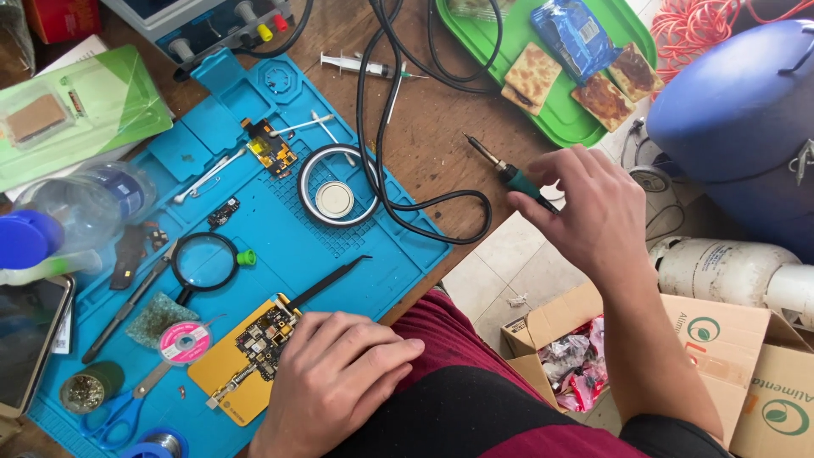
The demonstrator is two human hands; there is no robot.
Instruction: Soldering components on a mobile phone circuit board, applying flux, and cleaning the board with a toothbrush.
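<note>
Counting across the bench: two hands in view, the left hand (335,382) and the right hand (589,212). One soldering iron (509,174), there in the right hand's grip. One blue work mat (373,271), and on it one yellow holder plate (222,366) carrying one circuit board (267,335). One pair of black tweezers (326,282), one magnifying glass (206,263), one pink spool of wick (184,343), one pair of blue scissors (119,411). Two cotton swabs (301,127). One syringe (356,64). One green tray (560,119), holding three browned square pads (532,76) and one blue packet (577,34). One phone (30,339) at the left edge.
</note>
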